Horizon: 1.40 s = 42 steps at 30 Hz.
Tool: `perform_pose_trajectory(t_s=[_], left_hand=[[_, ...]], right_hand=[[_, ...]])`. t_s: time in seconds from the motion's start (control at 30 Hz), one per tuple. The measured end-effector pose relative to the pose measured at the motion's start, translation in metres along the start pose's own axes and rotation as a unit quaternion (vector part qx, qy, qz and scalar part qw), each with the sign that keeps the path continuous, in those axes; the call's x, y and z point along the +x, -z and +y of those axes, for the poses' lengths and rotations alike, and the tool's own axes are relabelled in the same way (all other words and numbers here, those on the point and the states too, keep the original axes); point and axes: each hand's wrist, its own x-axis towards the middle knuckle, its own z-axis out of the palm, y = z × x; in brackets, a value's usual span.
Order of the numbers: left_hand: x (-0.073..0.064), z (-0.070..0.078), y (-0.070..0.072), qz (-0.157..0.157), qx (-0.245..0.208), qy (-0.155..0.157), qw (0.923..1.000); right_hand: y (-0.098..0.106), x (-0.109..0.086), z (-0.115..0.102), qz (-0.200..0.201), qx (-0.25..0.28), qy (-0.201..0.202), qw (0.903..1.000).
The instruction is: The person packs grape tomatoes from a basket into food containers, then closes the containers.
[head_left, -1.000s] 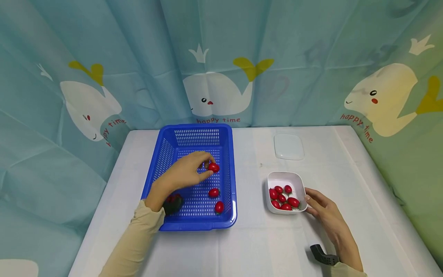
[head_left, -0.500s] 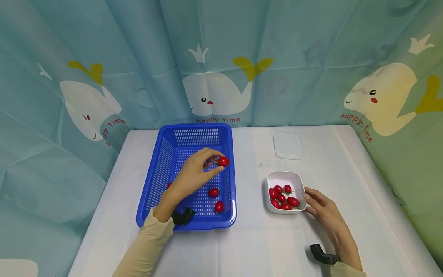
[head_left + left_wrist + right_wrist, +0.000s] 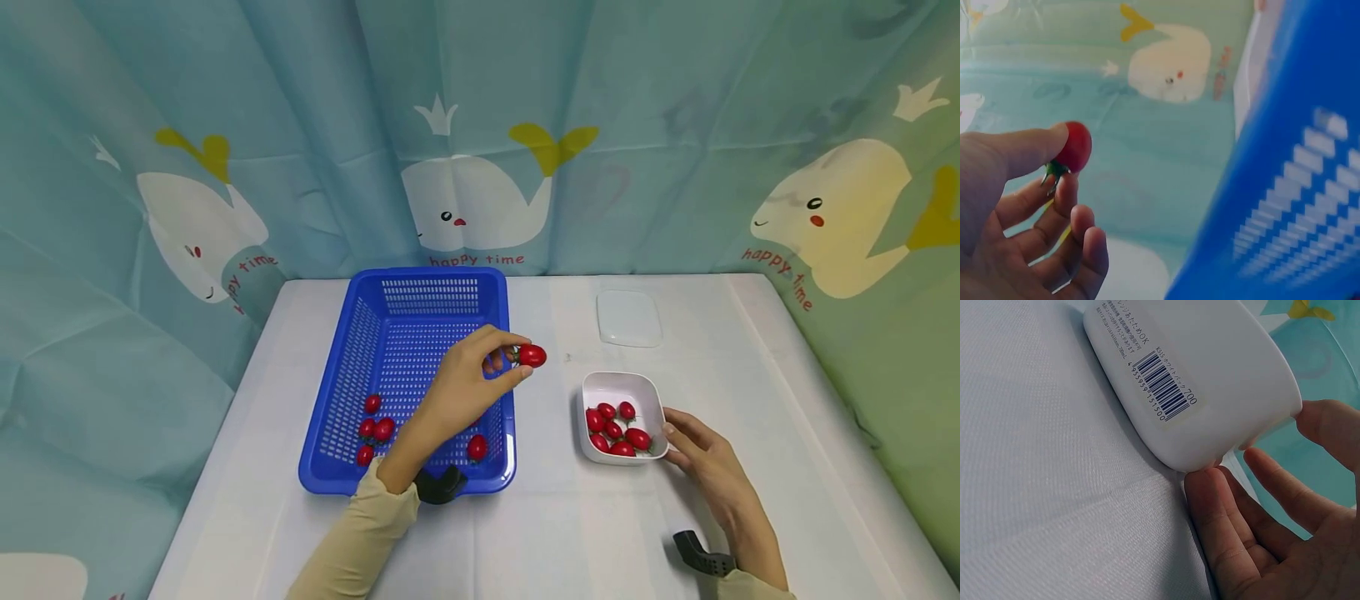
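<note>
Red, glossy and oval, the tomato [image 3: 532, 356] hangs in the air between the basket [image 3: 427, 273] and the box [image 3: 624, 385], just past the basket's right rim in the head view, its green stem [image 3: 1055, 170] turned toward the palm. Thumb and index finger of the left hand [image 3: 467, 383] pinch it near the stem end, parted only by the fruit; the other fingers curl loosely apart. The right hand [image 3: 708, 458] grips a corner of the white box, thumb at the rim, bent fingers low on the wall. Inside the box, seven tomatoes [image 3: 638, 438] can be made out. In the blue basket, four tomatoes [image 3: 384, 430] gather at the near left and one more tomato [image 3: 477, 447] sits at the near right; the left forearm [image 3: 408, 454] hides part of the floor. A clear lid [image 3: 630, 318] lies beyond the box.
</note>
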Motion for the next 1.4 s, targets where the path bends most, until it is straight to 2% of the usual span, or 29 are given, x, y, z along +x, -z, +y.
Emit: perform_pose_trajectory(t_s=[0.47,0.73,0.93,1.0,1.1,1.23,1.3,1.4], left_hand=[[0.001,0.028,-0.052,-0.001,-0.061,0.016,0.9980],[-0.012,0.036,-0.093,0.033,-0.109,-0.026,0.9931],[-0.014,0.034,-0.123,0.032,-0.112,-0.019,0.9930],[-0.013,0.031,-0.133,0.030,-0.103,-0.014,0.9941],[-0.010,0.026,-0.144,0.032,-0.064,-0.011,0.9974],[-0.005,0.019,-0.157,0.031,0.017,-0.020,0.9992],[-0.004,0.015,-0.161,0.029,0.064,-0.030,0.9971],[-0.002,0.010,-0.167,0.028,0.138,-0.047,0.9889]], right_hand=[[0.000,0.000,0.000,0.003,0.005,-0.005,1.0000],[0.000,0.000,-0.001,0.004,0.001,-0.012,0.9999],[0.000,0.000,-0.001,0.003,0.013,-0.008,0.9999],[0.001,0.000,-0.001,0.002,0.012,-0.007,0.9999],[0.001,0.000,-0.001,0.001,0.010,-0.005,0.9999],[0.002,0.000,0.000,0.001,0.015,0.002,0.9999],[0.002,0.000,0.001,-0.001,0.016,0.006,0.9999],[0.002,0.000,0.001,-0.002,0.018,0.011,0.9998]])
